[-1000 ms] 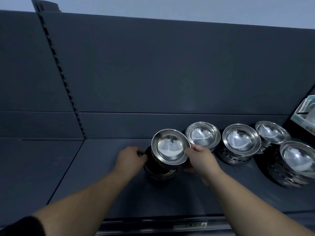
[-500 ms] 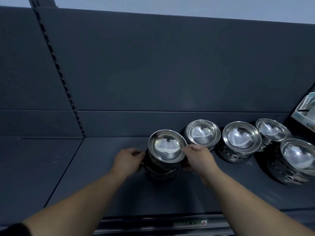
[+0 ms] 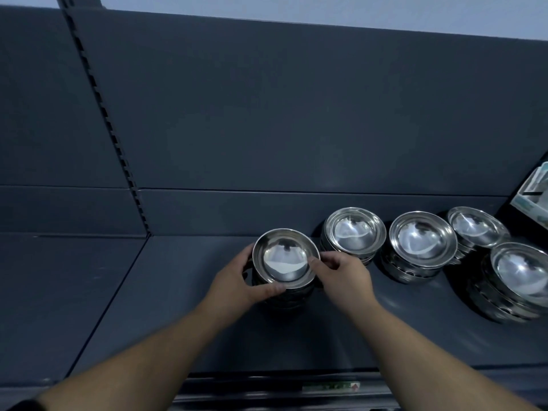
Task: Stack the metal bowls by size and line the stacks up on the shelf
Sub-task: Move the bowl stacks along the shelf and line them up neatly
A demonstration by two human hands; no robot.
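A stack of small shiny metal bowls (image 3: 286,259) stands on the dark grey shelf (image 3: 189,307). My left hand (image 3: 237,284) clasps the stack's left side, thumb under the rim at the front. On the right side my right hand (image 3: 345,275) grips it, fingers at the rim. To the right, three more bowl stacks stand in a row along the shelf's back: one (image 3: 354,231) just behind my right hand, a wider one (image 3: 422,243), and another (image 3: 476,226). A larger stack (image 3: 522,272) sits nearer the front at the far right.
The shelf's back panel (image 3: 296,129) rises right behind the stacks. A slotted upright (image 3: 103,114) divides this bay from the one to the left. A pale box (image 3: 533,197) leans at the right edge. The front lip carries a price label strip (image 3: 330,387).
The top bowl, tilted a second ago, now lies level on the stack. My left hand has closed in around the stack's left side, and the stack sits slightly further left.
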